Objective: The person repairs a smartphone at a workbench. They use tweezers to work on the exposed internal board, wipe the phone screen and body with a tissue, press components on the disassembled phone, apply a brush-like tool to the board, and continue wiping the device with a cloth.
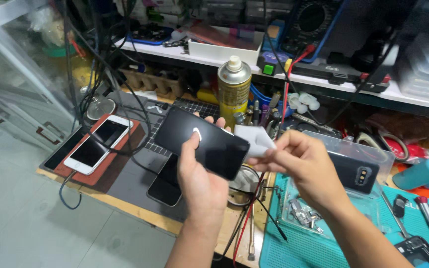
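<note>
Where the view begins, nearest me, I log a teal work mat (294, 250) at 5 o'clock, carrying a clear plastic tray (323, 198) of small parts.

Item: left hand (199, 181), centre frame, closed around a black phone (202, 141), thumb pressed on its dark glass; the phone is held tilted above the bench.

Item: right hand (301, 161), at 3 o'clock of the phone, fingers pinched on a white cloth (255, 140) that touches the phone's right end.

Item: a second dark phone (167, 183) lying flat on a grey mat, directly beneath the held one.

Item: white phone (98, 144) on a reddish pad, at 9 o'clock, cable attached.

Item: dark phone back (356, 173) with camera window, at 3 o'clock (partly behind the right wrist).

Item: blue bottle (425, 172), lying at far 3 o'clock.

Item: yellow spray can (234, 89), upright at 12 o'clock, just beyond the held phone.

Item: white shelf (214, 59), farthest back, crowded with boxes and a meter.
</note>
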